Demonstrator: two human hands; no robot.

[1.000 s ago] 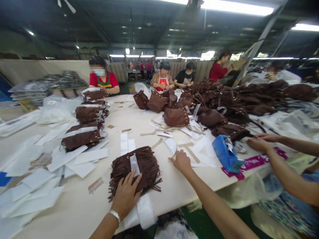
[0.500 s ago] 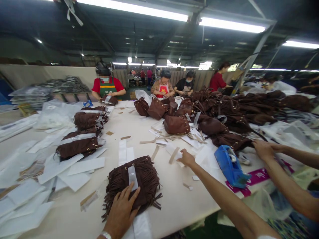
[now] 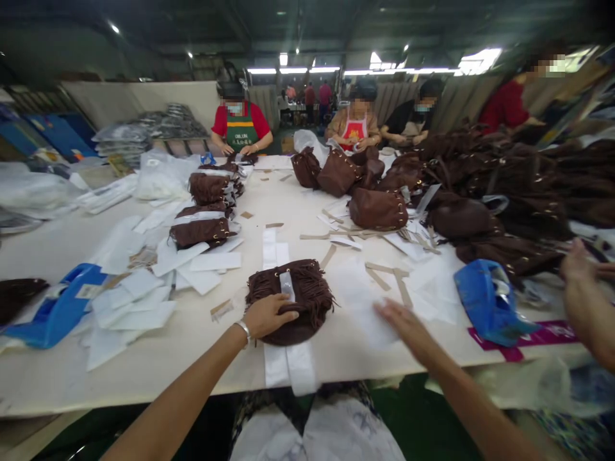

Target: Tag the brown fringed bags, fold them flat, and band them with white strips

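Note:
A dark brown fringed handbag (image 3: pixel 314 285) lies in front of me, a pale translucent strip (image 3: pixel 287 286) down its middle. My left hand (image 3: pixel 270 315) rests on the bag's left and middle, fingers stretched over it and thumb apart. White strips (image 3: pixel 288 368) run out from beneath the bag at the table's near edge. To the right, my right hand (image 3: pixel 406 328) is smeared by motion; its fingertips are at a blurred thin white sheet (image 3: pixel 362 310), which appears pinched in them. Brown paper strips (image 3: pixel 379 276) lie just beyond that hand.
A blue tape dispenser (image 3: pixel 490 301) stands at right, near a co-worker's hand (image 3: pixel 583 282); another blue dispenser (image 3: pixel 60 307) is at left. Brown bags (image 3: pixel 523 186) heap at far right. Wrapped bags (image 3: pixel 202 227) and white cards (image 3: pixel 139 301) lie left. Co-workers sit across the table (image 3: pixel 269 198).
The view has swung left and down. The bag sits nearer the middle, my left hand still on it. My right hand has drawn back towards me with the blurred white sheet at its fingertips.

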